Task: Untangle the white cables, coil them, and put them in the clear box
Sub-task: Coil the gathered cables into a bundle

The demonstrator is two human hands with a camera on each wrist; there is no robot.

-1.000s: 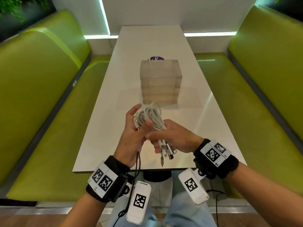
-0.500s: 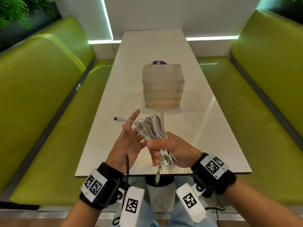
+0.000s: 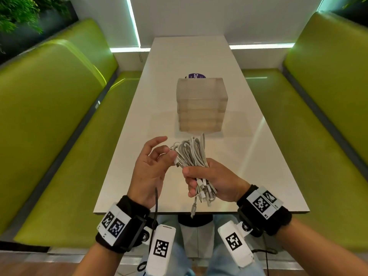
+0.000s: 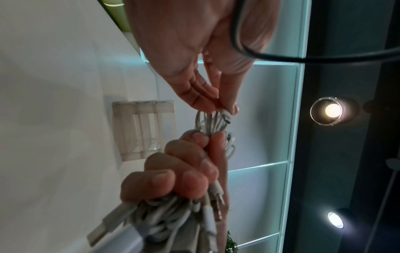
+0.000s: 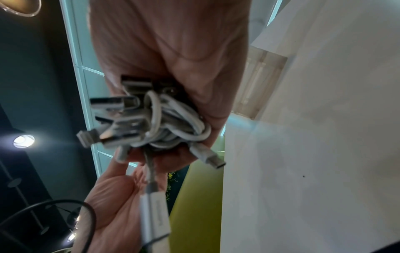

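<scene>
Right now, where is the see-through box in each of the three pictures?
Head: the clear box stands mid-table, just beyond the hands.
Left wrist: it lies sideways at centre-left, left of the fingers.
Right wrist: only part of it shows, upper right, behind the right hand.
Shared landmark: the white cables bunched in that hand, seen in all three views.

Long white counter (image 3: 249, 160) runs between two green padded benches, left (image 3: 59, 136) and right (image 3: 326, 116). Purple round sticker (image 3: 196, 76) on the counter at its far half, lettering partly hidden. Lit strips (image 3: 260, 45) along the back wall. Foliage (image 3: 22, 12) upper left. Round ceiling lamps (image 4: 333, 110) glowing overhead.
</scene>
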